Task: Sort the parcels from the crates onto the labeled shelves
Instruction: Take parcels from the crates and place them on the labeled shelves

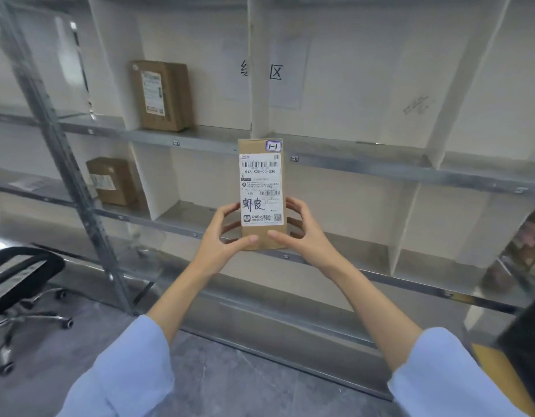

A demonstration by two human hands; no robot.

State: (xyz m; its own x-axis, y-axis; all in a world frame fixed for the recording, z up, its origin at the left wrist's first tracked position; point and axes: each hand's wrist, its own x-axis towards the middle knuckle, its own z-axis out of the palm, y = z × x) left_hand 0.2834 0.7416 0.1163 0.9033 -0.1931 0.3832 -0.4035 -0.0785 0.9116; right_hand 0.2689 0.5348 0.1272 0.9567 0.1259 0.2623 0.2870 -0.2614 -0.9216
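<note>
Both hands held one parcel upright before shelves, label facing camera. Left hand and right hand clasped its lower end, thumbs on front. Step seemed label reading. Next move likely called for matching label to shelf sign, then placing in correct bay.

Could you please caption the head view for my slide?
Both hands, left hand and right hand, hold a labelled parcel upright before the shelves.
</note>
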